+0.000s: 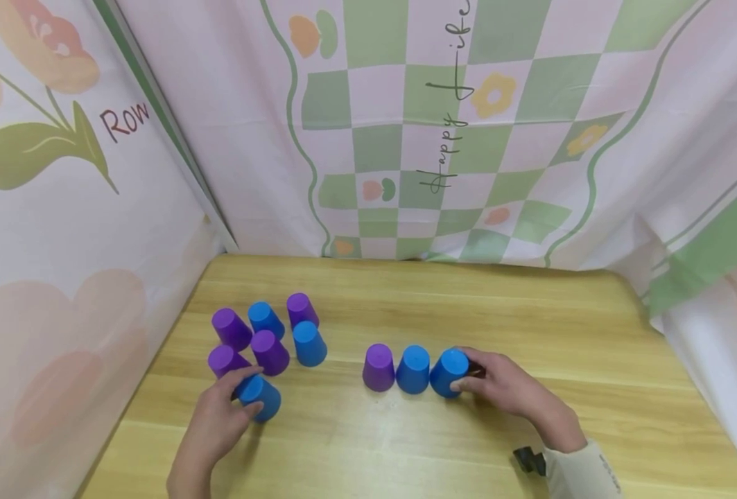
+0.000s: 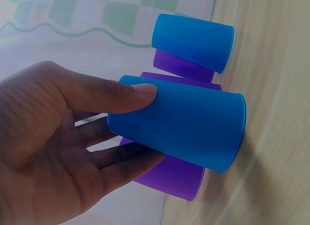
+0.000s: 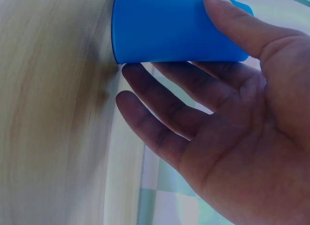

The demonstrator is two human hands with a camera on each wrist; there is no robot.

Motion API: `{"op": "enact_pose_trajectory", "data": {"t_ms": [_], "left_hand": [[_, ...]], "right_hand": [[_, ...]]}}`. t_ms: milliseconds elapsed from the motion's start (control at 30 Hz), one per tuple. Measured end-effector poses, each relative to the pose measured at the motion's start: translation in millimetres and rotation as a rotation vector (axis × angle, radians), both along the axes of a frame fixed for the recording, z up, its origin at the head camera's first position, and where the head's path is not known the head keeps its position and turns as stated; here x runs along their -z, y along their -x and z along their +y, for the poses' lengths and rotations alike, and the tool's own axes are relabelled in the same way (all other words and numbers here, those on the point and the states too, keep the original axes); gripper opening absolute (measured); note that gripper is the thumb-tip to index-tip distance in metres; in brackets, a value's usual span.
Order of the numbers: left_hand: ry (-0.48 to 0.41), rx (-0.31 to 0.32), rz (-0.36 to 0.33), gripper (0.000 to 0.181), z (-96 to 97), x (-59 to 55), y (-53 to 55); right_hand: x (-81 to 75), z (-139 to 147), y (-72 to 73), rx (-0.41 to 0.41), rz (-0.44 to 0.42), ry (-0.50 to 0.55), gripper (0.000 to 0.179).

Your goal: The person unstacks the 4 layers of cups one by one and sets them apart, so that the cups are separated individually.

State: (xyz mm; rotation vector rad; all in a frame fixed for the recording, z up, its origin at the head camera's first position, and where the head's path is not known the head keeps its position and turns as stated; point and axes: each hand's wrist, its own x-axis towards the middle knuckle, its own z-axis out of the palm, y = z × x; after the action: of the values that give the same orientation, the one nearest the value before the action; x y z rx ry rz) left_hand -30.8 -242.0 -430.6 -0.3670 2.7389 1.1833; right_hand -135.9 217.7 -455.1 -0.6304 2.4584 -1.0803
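Note:
My left hand (image 1: pixel 218 419) holds an upside-down blue cup (image 1: pixel 261 398) at the front of the left group, thumb on one side and fingers on the other. In the left wrist view this blue cup (image 2: pixel 179 123) overlaps purple cups (image 2: pixel 174 179) behind it. At the right end of a short row, my right hand (image 1: pixel 508 384) grips another upside-down blue cup (image 1: pixel 449 373). The right wrist view shows the thumb on this blue cup (image 3: pixel 164 29) and fingertips along its opposite side. A blue cup (image 1: pixel 413 369) and a purple cup (image 1: pixel 378 367) stand left of it in the row.
Several upside-down cups, such as a purple cup (image 1: pixel 270 352) and a blue cup (image 1: pixel 309 343), stand at the left of the wooden table (image 1: pixel 368 450). Patterned curtains (image 1: pixel 268 138) border the table's back and sides. A small black object (image 1: pixel 529 461) is beside the right sleeve.

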Motion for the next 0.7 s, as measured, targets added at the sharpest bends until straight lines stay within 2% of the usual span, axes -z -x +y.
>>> {"op": "enact_pose_trajectory", "data": {"t_ms": [467, 567, 700], "left_hand": [[0.004, 0.002, -0.008, 0.059, -0.1, -2.6, -1.9], [0.009, 0.004, 0.009, 0.06, -1.3, -5.0, -4.3], [-0.006, 0.009, 0.063, 0.059, -2.7, -11.0, -9.4]], "right_hand": [[-1.1, 0, 0.6, -0.011, -0.01, 0.013, 0.042], [-1.1, 0, 0.7, -0.01, -0.011, 0.015, 0.042], [-0.9, -1, 0.6, -0.007, -0.01, 0.014, 0.041]]}}
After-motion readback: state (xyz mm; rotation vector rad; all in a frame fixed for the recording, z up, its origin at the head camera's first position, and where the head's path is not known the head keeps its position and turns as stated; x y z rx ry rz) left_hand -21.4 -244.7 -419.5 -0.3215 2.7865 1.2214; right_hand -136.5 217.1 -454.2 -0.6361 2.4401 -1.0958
